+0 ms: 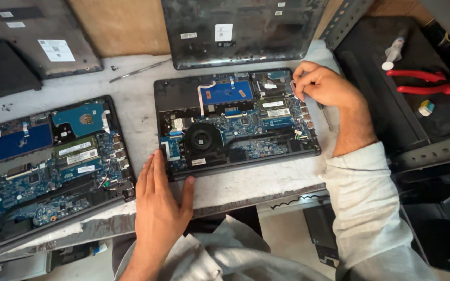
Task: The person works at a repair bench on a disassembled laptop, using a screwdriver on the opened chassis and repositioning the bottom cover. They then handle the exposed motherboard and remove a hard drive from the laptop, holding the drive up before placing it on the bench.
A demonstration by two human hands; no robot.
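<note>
An opened laptop base [235, 122] lies in the middle of the bench, its blue circuit board, black round fan [202, 139] and memory sticks exposed. My left hand [160, 200] rests flat with fingers spread at the laptop's near left corner, holding nothing. My right hand [323, 86] is at the laptop's far right edge with fingertips pinched on a small part there; what it pinches is too small to tell.
A second opened laptop [42, 156] lies at the left. Removed bottom covers [235, 31] lean at the back. Red-handled pliers [423, 82] and a small syringe tube [394, 52] sit on a dark tray at right. A thin metal tool [139, 70] lies behind.
</note>
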